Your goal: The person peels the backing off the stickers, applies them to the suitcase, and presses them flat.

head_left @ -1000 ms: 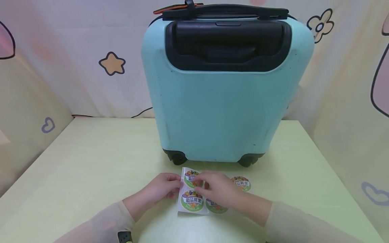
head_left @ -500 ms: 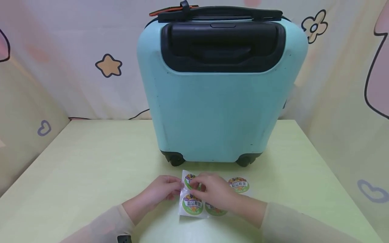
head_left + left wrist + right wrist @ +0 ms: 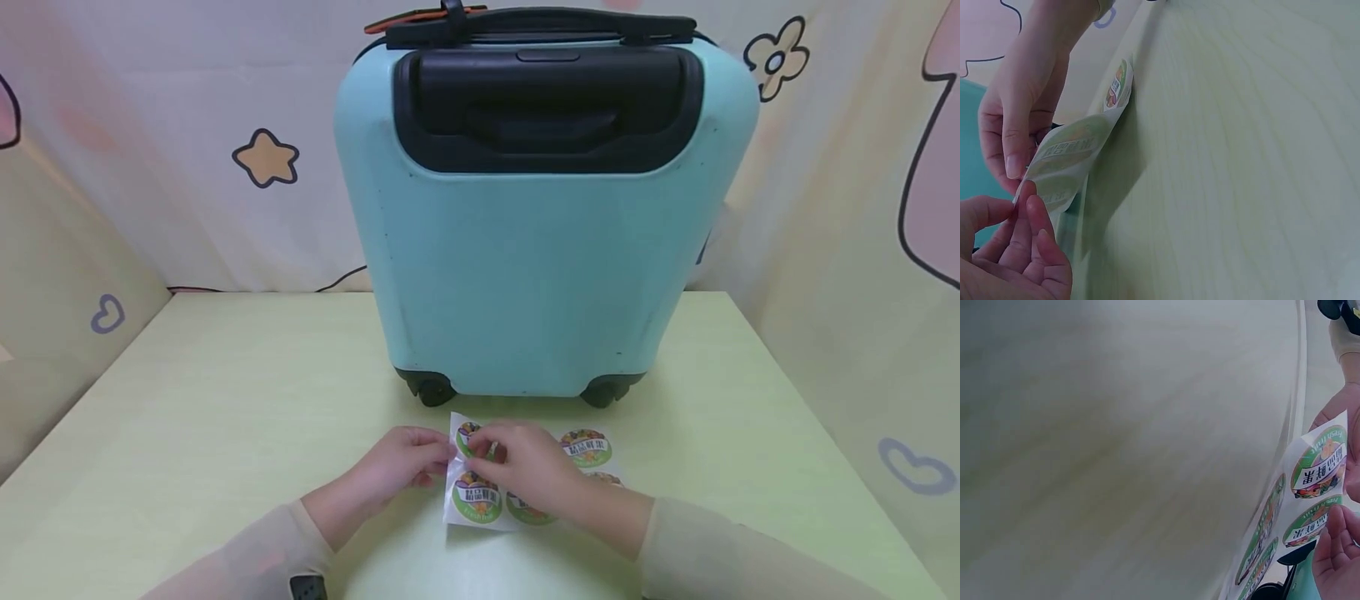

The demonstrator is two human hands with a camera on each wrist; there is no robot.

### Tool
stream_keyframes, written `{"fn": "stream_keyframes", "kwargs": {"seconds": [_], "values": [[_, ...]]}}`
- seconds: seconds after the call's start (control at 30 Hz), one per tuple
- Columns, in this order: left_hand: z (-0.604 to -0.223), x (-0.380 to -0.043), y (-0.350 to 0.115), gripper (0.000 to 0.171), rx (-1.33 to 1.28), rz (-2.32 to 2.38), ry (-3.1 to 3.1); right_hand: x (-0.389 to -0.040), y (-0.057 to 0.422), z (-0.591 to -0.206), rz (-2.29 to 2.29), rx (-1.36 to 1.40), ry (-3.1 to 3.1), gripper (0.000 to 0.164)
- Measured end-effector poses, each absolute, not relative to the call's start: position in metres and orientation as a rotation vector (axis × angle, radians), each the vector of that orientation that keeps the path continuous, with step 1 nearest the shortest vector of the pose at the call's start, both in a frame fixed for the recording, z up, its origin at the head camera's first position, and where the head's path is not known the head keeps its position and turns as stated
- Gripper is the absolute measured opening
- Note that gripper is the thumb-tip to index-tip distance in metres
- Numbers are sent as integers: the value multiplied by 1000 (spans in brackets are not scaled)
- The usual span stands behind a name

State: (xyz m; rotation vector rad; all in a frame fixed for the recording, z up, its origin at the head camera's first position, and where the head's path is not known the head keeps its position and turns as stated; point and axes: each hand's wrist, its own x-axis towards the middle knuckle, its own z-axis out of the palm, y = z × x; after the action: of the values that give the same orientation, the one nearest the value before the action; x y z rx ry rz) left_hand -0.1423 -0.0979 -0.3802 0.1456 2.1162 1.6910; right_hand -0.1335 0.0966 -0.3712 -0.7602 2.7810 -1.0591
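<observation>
My left hand pinches the left edge of a white sticker sheet between thumb and fingers. The sheet carries several round fruit stickers with green rims and white lettering. Over its upper left sticker, my right hand has its thumb and index finger curled together at the sticker, partly covering it. Below lies another whole fruit sticker. In the left wrist view the sheet stands bent up off the table, its pale back showing. Part of the sheet's middle is hidden under my right hand.
A light blue suitcase with a black handle panel stands upright on small wheels just behind the sheet. The pale wooden table extends to both sides. Behind hangs a patterned curtain, and a thin dark cable runs along the back edge.
My right fingertips have shifted left across the upper left sticker, covering more of it. The left hand keeps its pinch on the sheet's edge. The head view has shifted slightly.
</observation>
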Motion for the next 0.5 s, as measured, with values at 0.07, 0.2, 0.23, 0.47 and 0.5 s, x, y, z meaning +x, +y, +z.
{"fn": "stream_keyframes", "kwargs": {"seconds": [0.07,0.2,0.23,0.47,0.5], "values": [[-379,-142,-97,28,146,1693,2112,-133,96,-371,-1070,-752,2794,15],[-378,-142,-98,28,158,1697,2101,-133,94,-372,-1080,-724,2813,16],[-379,-142,-98,28,164,1697,2098,-133,94,-372,-1074,-715,2819,17],[-382,-142,-99,29,203,1677,2091,-131,90,-371,-1039,-675,2831,18],[-382,-142,-99,29,207,1677,2089,-130,90,-371,-1039,-675,2834,17]]}}
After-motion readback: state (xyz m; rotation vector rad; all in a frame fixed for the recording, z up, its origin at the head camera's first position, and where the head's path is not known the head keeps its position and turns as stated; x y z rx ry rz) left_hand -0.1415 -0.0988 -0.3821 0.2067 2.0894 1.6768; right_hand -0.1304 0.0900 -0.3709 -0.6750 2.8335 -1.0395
